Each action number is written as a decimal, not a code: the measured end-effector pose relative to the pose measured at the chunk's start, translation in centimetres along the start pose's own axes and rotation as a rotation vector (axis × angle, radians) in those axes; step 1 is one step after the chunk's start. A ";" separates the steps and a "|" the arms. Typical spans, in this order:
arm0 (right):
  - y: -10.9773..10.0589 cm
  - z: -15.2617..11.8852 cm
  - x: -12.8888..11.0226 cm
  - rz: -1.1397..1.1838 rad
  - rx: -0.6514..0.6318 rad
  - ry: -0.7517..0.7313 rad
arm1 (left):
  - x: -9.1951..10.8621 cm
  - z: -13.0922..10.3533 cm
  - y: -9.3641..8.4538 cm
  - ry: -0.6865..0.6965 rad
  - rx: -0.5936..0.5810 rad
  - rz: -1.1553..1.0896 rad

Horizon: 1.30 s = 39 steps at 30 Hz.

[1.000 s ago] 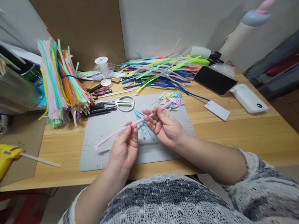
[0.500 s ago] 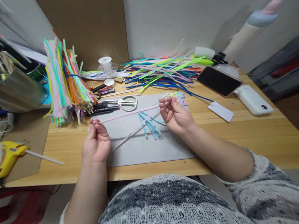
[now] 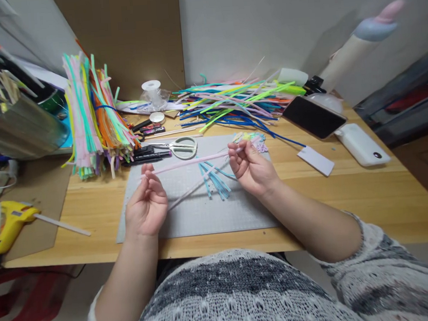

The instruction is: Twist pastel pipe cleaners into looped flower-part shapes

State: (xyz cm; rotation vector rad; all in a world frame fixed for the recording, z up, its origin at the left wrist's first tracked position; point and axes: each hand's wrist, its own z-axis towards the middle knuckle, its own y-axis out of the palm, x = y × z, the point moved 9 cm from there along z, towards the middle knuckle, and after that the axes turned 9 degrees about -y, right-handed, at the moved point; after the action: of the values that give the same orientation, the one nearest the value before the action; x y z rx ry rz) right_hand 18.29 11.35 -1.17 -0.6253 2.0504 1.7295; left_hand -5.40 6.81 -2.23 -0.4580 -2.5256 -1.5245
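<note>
Pale wood forms the desk [image 3: 349,205] below a grey wall [image 3: 248,26], with a grey mat [image 3: 192,225] on its near part. Above the mat, a pink pipe cleaner [image 3: 192,163] runs nearly straight between both hands, rising slightly toward the right. The left hand [image 3: 146,202] has its palm turned up and its fingers curled, with thumb and fingertips closed on the pipe cleaner near one end, a short tip poking out beyond. The right hand [image 3: 253,167] sits a little higher, palm facing inward, thumb pressed to the forefinger around the other part, the remaining fingers loosely bent. Both forearms angle in from below, well apart, bare up to the knitted sleeves.

Behind the right fingers, pastel pieces [image 3: 261,145] are partly covered, and where the pink length ends against them is hard to make out. Another pale strip [image 3: 189,191] lies on the mat, its lower end lost behind the left hand, its upper part meeting some blue strips [image 3: 219,185]. At the left edge, a yellow glue gun [image 3: 11,226] is cut off, as is a red stool [image 3: 29,300] beneath the desk.
</note>
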 end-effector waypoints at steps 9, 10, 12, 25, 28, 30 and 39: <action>0.3 -0.6 0.8 0.047 0.025 0.102 | -0.7 0.1 -0.1 0.003 0.063 -0.101; 0.4 -0.7 0.9 0.056 0.013 0.130 | -0.7 0.0 0.1 -0.004 0.039 -0.113; 1.1 -0.9 1.2 0.056 -0.091 0.179 | -0.9 -0.2 1.0 -0.035 -0.049 -0.090; 4.3 -6.9 5.2 -0.432 -0.861 0.384 | -7.7 -2.7 6.5 -0.090 -0.484 1.207; 3.6 -6.2 5.8 -0.464 -0.745 0.332 | -8.1 -2.1 6.1 -0.058 -0.472 1.209; 2.8 -5.6 5.9 -0.503 -0.638 0.294 | -8.1 -1.6 5.1 -0.058 -0.438 1.208; 2.9 -5.4 4.9 -0.771 -0.621 0.063 | -7.0 -2.1 5.9 0.158 -0.608 1.443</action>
State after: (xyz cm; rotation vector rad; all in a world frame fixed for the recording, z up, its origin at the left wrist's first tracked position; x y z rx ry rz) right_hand 12.52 5.99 -0.62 -1.4331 1.0109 1.8011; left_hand 3.14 6.23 1.64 -1.6177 -0.8877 -1.3899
